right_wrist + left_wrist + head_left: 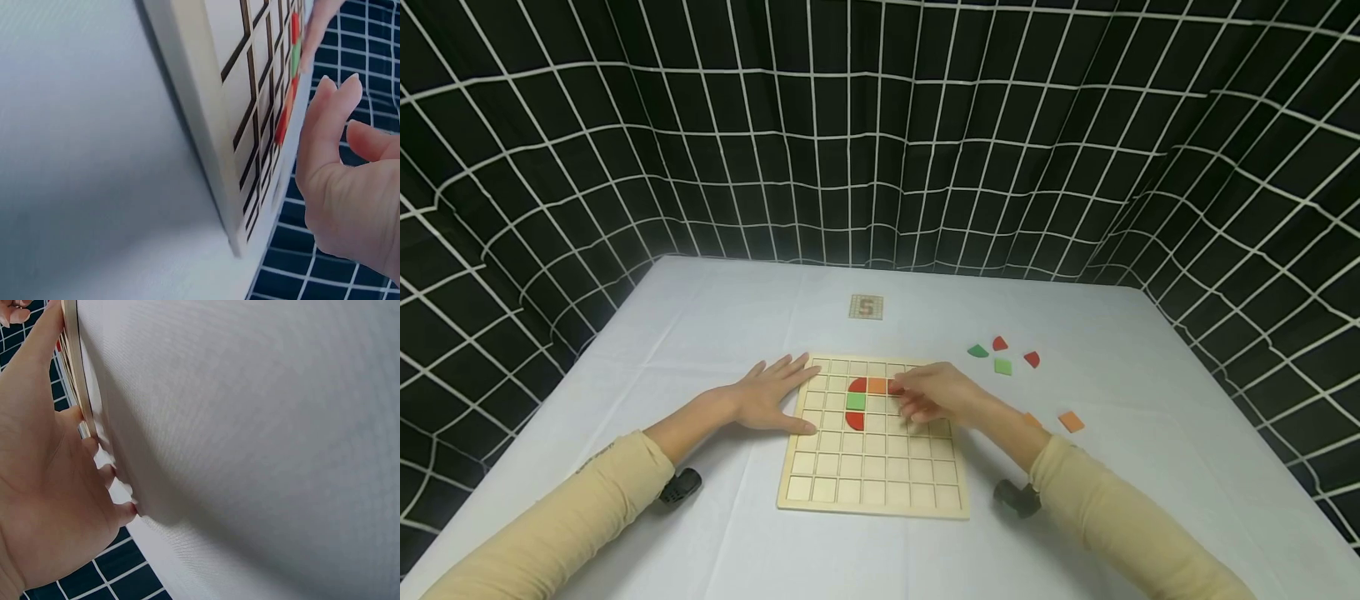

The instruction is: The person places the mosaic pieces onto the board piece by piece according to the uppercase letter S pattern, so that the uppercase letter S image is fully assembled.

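Observation:
A wooden grid board (pixel 874 511) lies on the table. In its upper part sit a red quarter piece (pixel 859 385), an orange square (pixel 877 385), another red piece (pixel 892 387), a green square (pixel 855 402) and a lower red quarter (pixel 855 422). My left hand (pixel 763 402) rests with spread fingers at the board's left edge; in the left wrist view the hand (pixel 56 487) touches that edge. Over the upper right cells is my right hand (pixel 938 392), its fingertips beside the right-hand red piece. The right wrist view shows this hand (pixel 353 181) with loosely bent fingers and nothing visible between them.
A small card with an S-like pattern (pixel 867 307) lies behind the board. To the right are loose pieces: dark green (pixel 977 352), red (pixel 1000 343), red (pixel 1032 359), light green (pixel 1003 367), orange (pixel 1071 421) and another orange one partly under the right forearm. A gridded black curtain (pixel 895 167) surrounds the table.

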The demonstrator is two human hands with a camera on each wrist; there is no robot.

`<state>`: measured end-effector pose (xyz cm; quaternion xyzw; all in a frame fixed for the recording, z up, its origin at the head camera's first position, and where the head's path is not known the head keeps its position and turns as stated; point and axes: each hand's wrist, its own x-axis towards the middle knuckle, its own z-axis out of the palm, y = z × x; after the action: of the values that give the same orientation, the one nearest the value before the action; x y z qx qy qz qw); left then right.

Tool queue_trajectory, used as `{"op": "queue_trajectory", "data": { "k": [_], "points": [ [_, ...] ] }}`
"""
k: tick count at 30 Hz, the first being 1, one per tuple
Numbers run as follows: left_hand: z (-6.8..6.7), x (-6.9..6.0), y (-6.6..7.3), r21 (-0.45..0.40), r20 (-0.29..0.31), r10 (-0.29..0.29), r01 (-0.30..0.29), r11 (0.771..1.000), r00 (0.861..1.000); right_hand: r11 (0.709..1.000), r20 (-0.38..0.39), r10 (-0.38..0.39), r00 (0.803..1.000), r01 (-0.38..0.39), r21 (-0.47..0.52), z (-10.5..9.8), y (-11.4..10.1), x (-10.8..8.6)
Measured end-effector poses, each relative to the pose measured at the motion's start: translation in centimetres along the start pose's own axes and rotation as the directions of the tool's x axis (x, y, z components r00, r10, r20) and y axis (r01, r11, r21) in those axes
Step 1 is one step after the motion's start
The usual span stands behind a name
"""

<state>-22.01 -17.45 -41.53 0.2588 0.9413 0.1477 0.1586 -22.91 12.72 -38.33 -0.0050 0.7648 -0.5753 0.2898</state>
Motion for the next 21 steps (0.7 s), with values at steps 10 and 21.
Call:
{"op": "queue_trajectory", "data": {
  "k": [10, 21],
  "points": [
    [0.3, 0.2, -0.5, -0.008, -0.004, -0.013, 0.013, 1.000, 1.000, 0.998, -0.051, 0.043, 0.998, -0.040, 0.055, -2.2, 0.1, -0.1],
    [-0.3, -0.3, 0.4, -0.002, 0.007, -0.010, 0.010, 1.000, 1.000, 0.995, -0.063, 0.028, 0.998, -0.022, 0.098, -5.3, -0.2, -0.7]
  ]
}}
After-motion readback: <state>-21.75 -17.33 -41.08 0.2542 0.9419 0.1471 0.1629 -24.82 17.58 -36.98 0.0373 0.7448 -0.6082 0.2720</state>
